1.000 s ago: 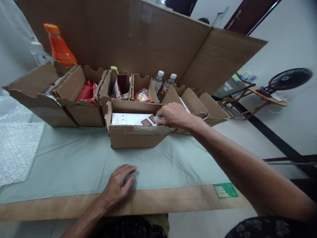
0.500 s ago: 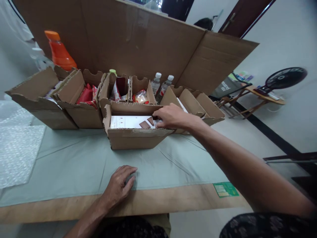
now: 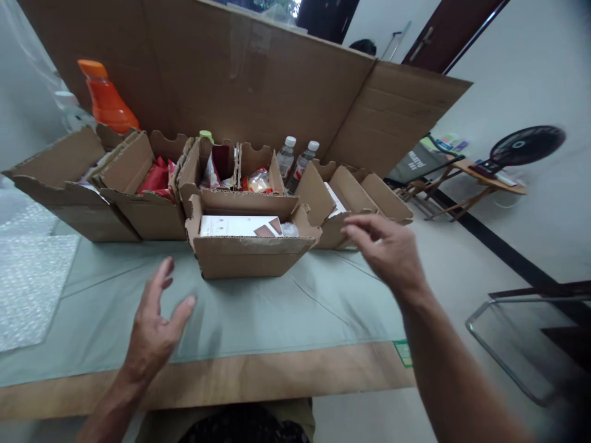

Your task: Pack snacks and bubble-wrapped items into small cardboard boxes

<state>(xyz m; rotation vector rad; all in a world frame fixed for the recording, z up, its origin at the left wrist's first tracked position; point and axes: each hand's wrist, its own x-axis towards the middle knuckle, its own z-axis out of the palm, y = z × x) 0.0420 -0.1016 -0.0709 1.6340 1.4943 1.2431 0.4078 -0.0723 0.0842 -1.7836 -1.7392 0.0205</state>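
Note:
An open cardboard box [image 3: 252, 255] stands in front of the row of boxes. In it lie a white carton with brown shapes [image 3: 231, 226] and some clear plastic wrapping [image 3: 289, 229]. My left hand [image 3: 154, 326] is raised over the cloth at the box's left, thumb and fingers spread, holding nothing. To the right of the box, apart from it, hovers my right hand [image 3: 390, 255]. Its fingers are loosely bent with a narrow gap to the thumb, and I see nothing in them.
Behind stand more cardboard boxes [image 3: 148, 215] with red packets [image 3: 157, 175] and a wrapped snack [image 3: 259, 180]. An orange bottle [image 3: 108, 101] and clear bottles [image 3: 300, 166] are near a tall cardboard panel [image 3: 277, 80]. Bubble wrap [image 3: 34, 289] lies on the left of the table.
My right hand has come out of the front box and moved right. My left hand has lifted from the table edge, shifted left and spread its fingers. The view has shifted slightly.

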